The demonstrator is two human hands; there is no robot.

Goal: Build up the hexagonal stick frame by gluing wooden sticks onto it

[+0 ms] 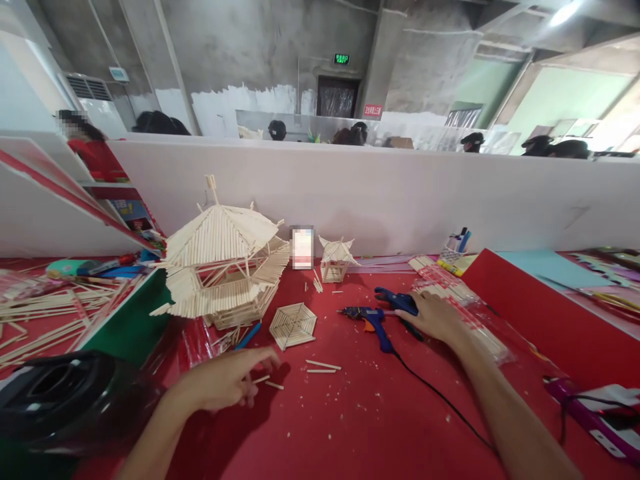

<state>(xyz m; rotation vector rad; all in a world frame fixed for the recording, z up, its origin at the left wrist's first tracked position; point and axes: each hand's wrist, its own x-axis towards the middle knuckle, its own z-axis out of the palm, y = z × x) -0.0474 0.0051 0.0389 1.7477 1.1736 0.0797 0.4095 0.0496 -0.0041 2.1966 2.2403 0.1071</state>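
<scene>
Sticks decide the left side of this moment: two short pale wooden sticks (267, 381) lie on the red tabletop (380, 427) right at the fingertips of the left hand (225, 383), their long axes running roughly crosswise to the pointing fingers, and the fingers are loosely spread, touching or nearly touching the nearer stick without pinching it. Two more loose pale sticks (323, 367) lie just beyond that hand, toward the right. The right hand (435, 317) rests palm down farther forward, its fingers draped over the dark blue plier-like hand tool (397, 301); whether they have closed around it I cannot tell. Just to that hand's left, nearly touching the thumb side, lies the blue hot-glue gun with an orange trigger (373, 320), nozzle pointing left and away from the hand, black cord trailing back beneath the forearm. Past the left fingertips sits a flat hexagonal panel of glued sticks (293, 325), and beyond it the large stick-built pavilion model (223, 267).
</scene>
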